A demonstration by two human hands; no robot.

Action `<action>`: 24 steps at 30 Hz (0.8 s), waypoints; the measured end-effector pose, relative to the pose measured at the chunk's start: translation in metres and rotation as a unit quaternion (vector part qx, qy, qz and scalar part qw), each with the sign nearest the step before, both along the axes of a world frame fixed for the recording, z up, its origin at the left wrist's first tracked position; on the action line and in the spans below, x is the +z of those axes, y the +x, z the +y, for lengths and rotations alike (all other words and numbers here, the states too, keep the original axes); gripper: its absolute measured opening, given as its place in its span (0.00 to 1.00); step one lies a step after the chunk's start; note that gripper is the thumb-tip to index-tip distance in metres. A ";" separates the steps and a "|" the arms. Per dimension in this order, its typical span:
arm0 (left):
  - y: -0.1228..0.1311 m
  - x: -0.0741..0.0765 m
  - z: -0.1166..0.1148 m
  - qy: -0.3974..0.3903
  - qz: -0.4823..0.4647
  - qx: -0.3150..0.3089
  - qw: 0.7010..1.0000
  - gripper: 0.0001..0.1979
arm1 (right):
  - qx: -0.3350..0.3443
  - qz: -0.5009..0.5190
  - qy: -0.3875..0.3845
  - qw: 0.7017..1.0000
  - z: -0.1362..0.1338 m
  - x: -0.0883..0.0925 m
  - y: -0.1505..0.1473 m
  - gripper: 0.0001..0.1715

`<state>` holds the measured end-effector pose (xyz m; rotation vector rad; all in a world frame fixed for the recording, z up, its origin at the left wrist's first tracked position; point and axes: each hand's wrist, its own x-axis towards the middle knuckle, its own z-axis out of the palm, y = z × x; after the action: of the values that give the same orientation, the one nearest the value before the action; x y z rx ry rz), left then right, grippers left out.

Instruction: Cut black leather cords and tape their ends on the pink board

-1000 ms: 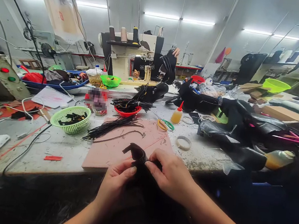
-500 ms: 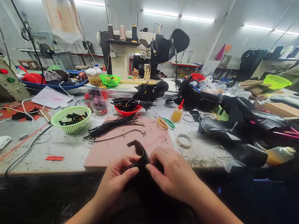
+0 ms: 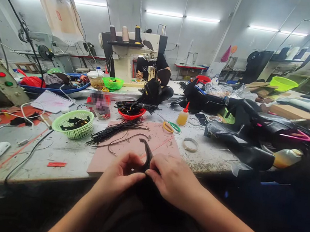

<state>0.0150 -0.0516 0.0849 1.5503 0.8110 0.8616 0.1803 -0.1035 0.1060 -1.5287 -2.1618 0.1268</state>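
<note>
Both hands pinch a black leather-like piece at the table's near edge; its curved upper end rises between them and its lower part fades into the dark below. My left hand has thumb and fingers closed on its left side. On its right side, the fingers of my right hand press together with the thumb close to the left thumb. Behind the hands lies a pink board carrying a bundle of thin black strips. A red bowl holds more black strips.
Scissors, a glue bottle and a tape roll lie beyond the board. A green basket stands left. Black leather pieces pile up at right. A person sits behind a sewing machine.
The black piece has turned, its upper end now narrower and more upright. My left hand has shifted slightly left. Across the table, the black item held up by the sewing machine has come down.
</note>
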 end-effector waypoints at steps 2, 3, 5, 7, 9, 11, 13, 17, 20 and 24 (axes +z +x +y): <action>-0.002 0.009 0.005 0.072 0.080 -0.033 0.994 0.06 | 0.022 0.001 0.009 1.000 -0.001 0.000 -0.002 0.03; -0.004 0.011 0.007 0.102 0.113 -0.049 0.987 0.05 | 0.032 0.007 0.006 0.999 -0.002 0.000 -0.001 0.03; -0.007 0.012 0.008 0.143 0.160 -0.066 0.974 0.02 | 0.034 0.018 -0.009 0.999 -0.002 -0.001 0.001 0.05; -0.009 0.008 0.008 0.160 0.191 -0.068 0.966 0.03 | 0.015 0.020 -0.023 0.999 -0.004 -0.003 0.004 0.05; -0.010 0.003 0.006 0.168 0.208 -0.062 0.962 0.04 | 0.010 0.027 -0.021 0.999 -0.007 -0.006 0.004 0.01; -0.011 0.000 0.004 0.177 0.204 -0.066 0.961 0.04 | 0.054 0.043 -0.008 0.998 -0.012 -0.008 0.002 0.01; -0.010 -0.003 0.002 0.182 0.186 -0.078 0.962 0.05 | 0.108 0.059 0.001 0.992 -0.017 -0.009 0.000 0.01; -0.010 -0.005 0.001 0.160 0.165 -0.098 0.968 0.06 | 0.107 0.083 -0.018 0.991 -0.016 -0.006 0.004 0.02; -0.010 -0.005 0.001 0.134 0.143 -0.098 0.976 0.07 | 0.100 0.116 -0.041 0.987 -0.010 -0.007 0.010 0.04; -0.008 -0.002 0.002 0.099 0.119 -0.107 0.982 0.06 | 0.086 0.166 -0.046 0.981 -0.004 -0.012 0.014 0.03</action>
<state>0.0067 -0.0496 0.0828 1.9050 0.7267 0.6209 0.1946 -0.1075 0.0943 -1.2618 -2.0340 0.5105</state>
